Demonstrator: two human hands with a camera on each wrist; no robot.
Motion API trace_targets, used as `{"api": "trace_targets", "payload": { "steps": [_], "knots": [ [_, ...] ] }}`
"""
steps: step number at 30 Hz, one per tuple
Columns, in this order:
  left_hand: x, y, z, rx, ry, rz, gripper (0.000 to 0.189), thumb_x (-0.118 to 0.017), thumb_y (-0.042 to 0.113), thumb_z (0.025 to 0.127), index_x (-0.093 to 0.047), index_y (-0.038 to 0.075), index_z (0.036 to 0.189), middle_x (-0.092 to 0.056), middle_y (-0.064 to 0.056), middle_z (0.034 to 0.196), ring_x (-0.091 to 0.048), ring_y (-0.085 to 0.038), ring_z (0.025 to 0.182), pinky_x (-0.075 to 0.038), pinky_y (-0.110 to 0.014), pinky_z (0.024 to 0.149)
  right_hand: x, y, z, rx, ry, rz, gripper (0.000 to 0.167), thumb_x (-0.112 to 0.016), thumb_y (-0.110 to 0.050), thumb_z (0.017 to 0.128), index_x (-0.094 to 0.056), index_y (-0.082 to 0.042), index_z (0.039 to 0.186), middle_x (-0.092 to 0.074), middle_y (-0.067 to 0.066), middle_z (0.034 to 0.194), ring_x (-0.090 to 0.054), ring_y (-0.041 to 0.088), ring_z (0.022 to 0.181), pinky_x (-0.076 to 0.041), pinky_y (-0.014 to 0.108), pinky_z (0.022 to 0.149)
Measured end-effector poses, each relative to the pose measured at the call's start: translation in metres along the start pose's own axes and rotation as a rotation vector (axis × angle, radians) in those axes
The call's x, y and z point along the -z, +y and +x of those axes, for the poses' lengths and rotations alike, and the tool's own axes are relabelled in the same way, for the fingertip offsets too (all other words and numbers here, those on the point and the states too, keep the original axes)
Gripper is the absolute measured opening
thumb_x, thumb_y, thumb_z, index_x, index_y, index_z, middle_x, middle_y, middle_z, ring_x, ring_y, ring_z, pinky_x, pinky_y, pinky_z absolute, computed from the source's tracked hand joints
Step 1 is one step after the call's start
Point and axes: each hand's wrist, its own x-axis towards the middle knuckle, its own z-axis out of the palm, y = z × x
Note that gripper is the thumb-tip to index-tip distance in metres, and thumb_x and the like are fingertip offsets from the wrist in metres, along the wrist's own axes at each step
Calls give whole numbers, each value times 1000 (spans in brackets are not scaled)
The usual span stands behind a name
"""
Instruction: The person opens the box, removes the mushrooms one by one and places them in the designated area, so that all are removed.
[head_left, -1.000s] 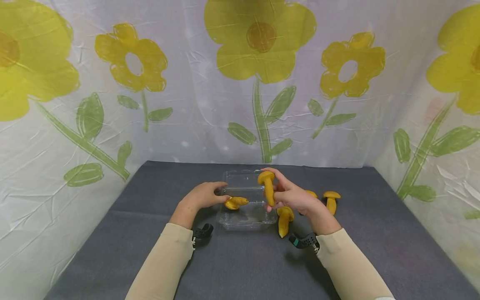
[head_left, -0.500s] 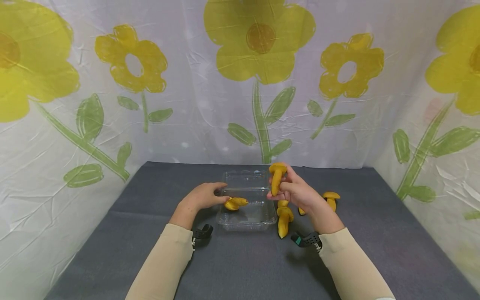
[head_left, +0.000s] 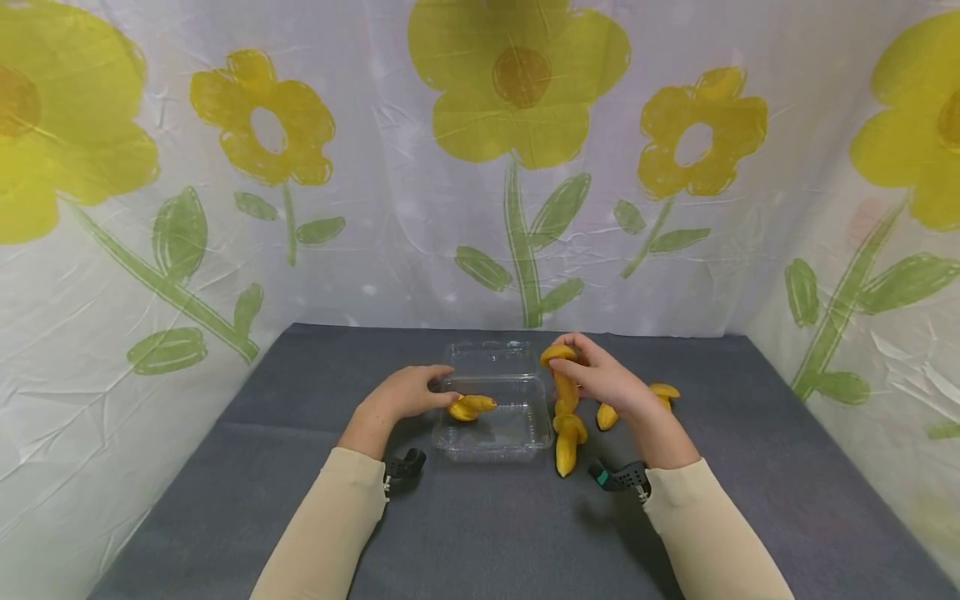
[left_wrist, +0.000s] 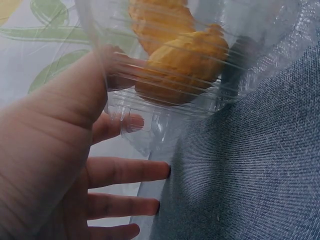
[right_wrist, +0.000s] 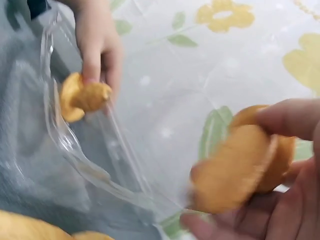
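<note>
A clear plastic clamshell container (head_left: 517,425) lies with its lid (head_left: 487,360) folded back. Inside, near the left wall, is a yellow mushroom (head_left: 472,407). My left hand (head_left: 405,392) rests at the container's left side, the thumb over the rim beside that mushroom. Its other fingers (left_wrist: 125,170) reach out straight and spread in the left wrist view. My right hand (head_left: 600,375) pinches another yellow mushroom (head_left: 558,357) by the cap, stem downward, just right of the container. In the right wrist view this mushroom (right_wrist: 235,170) is blurred.
Beside the container's right wall a mushroom (head_left: 568,442) lies on the dark cloth (head_left: 480,533), right under the held one's stem. Two more mushrooms, one (head_left: 607,416) and another (head_left: 665,392), lie partly hidden by the right hand and wrist. A flowered curtain (head_left: 375,208) stands behind.
The right hand moved away from over the container to its right, then lowered with the mushroom, its thumb now over the cap. The left hand and container stayed put.
</note>
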Motion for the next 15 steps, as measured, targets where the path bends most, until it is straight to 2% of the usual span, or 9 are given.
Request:
{"api": "trace_targets", "payload": {
  "steps": [2,4,7,11,15],
  "knots": [
    [-1,0,0,0,1,1,69,-69,49,97,-49,18,155,-61,-11,141,-59,-31,126,-51,-54,100,2,-1,-3,1,10,-152,33,-58,-22,107,-43,-2,129,-59,19,96,-59,37,78,-54,40,67],
    [-1,-1,0,2,3,1,68,-69,48,97,-49,18,155,-61,-11,141,-60,-31,125,-51,-53,99,3,-3,-7,-12,15,-277,31,-62,-22,106,-45,-3,123,-58,14,85,-52,28,68,-46,34,61],
    [0,-1,0,7,4,-6,68,-69,48,97,-50,18,155,-61,-11,140,-60,-31,125,-52,-54,99,5,-8,-12,-57,5,-422,29,-67,-26,103,-50,-7,116,-60,9,82,-51,21,66,-40,33,59],
    [1,1,-1,11,2,-7,68,-69,48,97,-49,19,155,-61,-11,140,-60,-31,125,-52,-55,99,9,-13,-18,-90,-27,-579,26,-71,-30,99,-59,-9,109,-57,4,85,-48,19,68,-37,34,61],
    [1,2,-1,13,-2,-4,69,-69,49,97,-49,19,156,-61,-11,141,-59,-31,125,-51,-55,100,15,-16,-24,-157,-59,-661,25,-74,-28,97,-63,-9,108,-47,7,80,-42,18,65,-34,34,60]
  ]
}}
